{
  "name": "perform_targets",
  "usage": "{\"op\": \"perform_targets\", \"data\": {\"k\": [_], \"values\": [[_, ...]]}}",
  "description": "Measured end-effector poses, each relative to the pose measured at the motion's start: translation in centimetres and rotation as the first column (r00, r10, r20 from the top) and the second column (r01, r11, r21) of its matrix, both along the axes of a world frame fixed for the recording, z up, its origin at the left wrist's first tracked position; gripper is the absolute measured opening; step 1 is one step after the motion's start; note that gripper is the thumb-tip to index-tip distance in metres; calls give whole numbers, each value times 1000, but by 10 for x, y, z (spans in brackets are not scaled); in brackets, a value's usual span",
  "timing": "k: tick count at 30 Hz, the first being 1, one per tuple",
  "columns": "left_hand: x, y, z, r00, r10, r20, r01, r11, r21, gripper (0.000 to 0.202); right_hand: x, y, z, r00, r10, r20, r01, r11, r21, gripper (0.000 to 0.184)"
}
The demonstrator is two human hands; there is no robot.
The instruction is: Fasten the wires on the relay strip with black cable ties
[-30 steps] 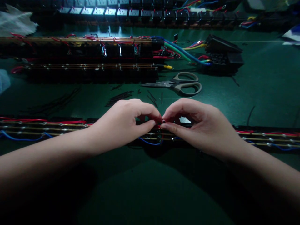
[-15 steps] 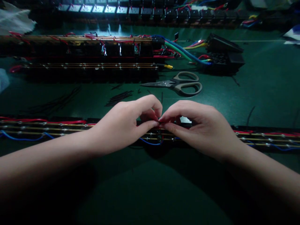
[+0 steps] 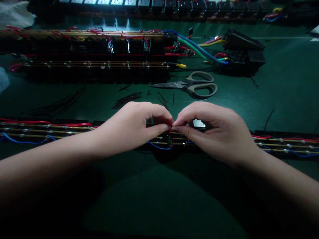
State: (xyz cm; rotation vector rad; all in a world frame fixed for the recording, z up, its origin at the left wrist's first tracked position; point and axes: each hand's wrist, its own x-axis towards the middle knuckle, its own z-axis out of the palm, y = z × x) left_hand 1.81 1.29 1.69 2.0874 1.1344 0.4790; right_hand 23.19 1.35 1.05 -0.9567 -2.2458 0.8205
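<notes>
My left hand (image 3: 139,121) and my right hand (image 3: 216,129) meet fingertip to fingertip above a long black strip (image 3: 274,153). Each is closed in a pinch between thumb and forefinger. Whatever they pinch is tiny and hidden by the fingertips. A bit of red shows just below them. Along the strip run brass bars (image 3: 72,128) with solder spots, red wires (image 3: 47,123) and blue wires (image 3: 159,147). Part of the strip is covered by my hands and forearms.
Beyond my hands lie scissors (image 3: 191,85), points to the left, and short black strands (image 3: 128,99). Longer black strands (image 3: 59,103) lie further left. Behind are more wired strips (image 3: 99,63), a black box (image 3: 244,56) with coloured wires, and a row of sockets (image 3: 169,6).
The whole view has shifted slightly, so things behind sit higher in the picture. My hands keep pinching at the same spot, with the fingertips drawn a little closer together.
</notes>
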Motion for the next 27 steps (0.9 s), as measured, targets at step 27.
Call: {"op": "perform_targets", "data": {"k": [27], "values": [[2,0,-3,996,35,83,-34,999,-24,12,-1,1,-6,990,-20,-139,1,991,-135,10]]}}
